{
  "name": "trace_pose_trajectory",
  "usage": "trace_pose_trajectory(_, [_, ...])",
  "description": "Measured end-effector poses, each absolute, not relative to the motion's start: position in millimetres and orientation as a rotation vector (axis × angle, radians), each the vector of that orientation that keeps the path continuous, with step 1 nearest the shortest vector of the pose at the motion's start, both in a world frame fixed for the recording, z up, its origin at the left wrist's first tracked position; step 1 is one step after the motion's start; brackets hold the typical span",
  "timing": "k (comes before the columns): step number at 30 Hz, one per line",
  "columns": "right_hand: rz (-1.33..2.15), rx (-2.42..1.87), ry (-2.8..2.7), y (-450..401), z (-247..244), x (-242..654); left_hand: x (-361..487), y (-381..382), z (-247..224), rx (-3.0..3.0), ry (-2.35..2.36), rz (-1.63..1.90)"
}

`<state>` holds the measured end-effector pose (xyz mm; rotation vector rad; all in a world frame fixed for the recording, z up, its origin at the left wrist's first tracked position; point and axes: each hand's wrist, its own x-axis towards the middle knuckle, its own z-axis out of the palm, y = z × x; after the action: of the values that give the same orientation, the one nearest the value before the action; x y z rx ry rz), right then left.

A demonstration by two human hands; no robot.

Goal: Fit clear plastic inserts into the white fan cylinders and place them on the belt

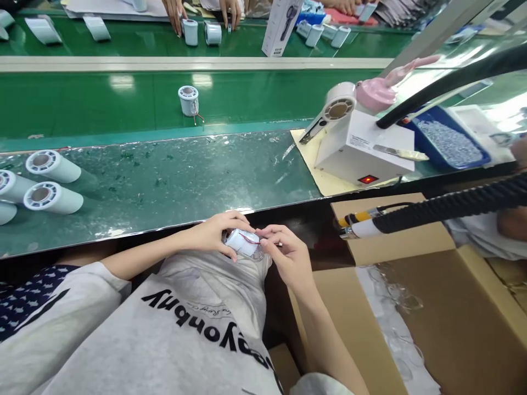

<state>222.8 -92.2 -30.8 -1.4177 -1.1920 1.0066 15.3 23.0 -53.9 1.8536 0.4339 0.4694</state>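
A white cylinder point(242, 242) with red and dark wires is held on its side just off the table's front edge. My left hand point(218, 233) is wrapped round its left end, thumb below and fingers above. At its right end my right hand point(284, 247) pinches the wires point(256, 241) between thumb and fingers. Something clear and thin, hard to make out, hangs below the cylinder near the right fingertips.
Several white cylinders point(61, 198) lie on the green table point(185, 175) at the left. One wired cylinder point(188, 101) stands on the belt. At the right are a white box device point(358, 145), a blue tray point(448, 137), a black hose point(453, 203) and an open carton point(461, 307). Another person's hands work across.
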Motion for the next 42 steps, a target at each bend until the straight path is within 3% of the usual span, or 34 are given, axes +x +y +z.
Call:
trace_pose_trajectory(6, [1.049, -1.244, -1.183, -95.8, -35.6, 230.6, 16.6, 11.7, -49.5, 1.518, 0.526, 0.387])
trace_pose_trajectory(10, [0.757, -1.222, -1.595, -102.9, -38.5, 231.1, 15.8, 3.5, -44.0, 1.309, 0.603, 0.351])
trace_pose_trajectory(14, [0.647, -1.186, -1.66, -110.7, -43.4, 231.0, 13.2, 3.3, -39.1, 1.374, 0.596, 0.335])
trace_pose_trajectory(28, [1.024, -1.239, -1.415, -120.5, -36.9, 232.0, 5.4, 5.5, -33.0, 1.738, 0.301, 0.486])
trace_pose_trajectory(42, [1.29, -1.267, -1.182, -123.6, -29.2, 231.7, 1.6, 2.5, -33.7, 1.778, 0.268, 0.42])
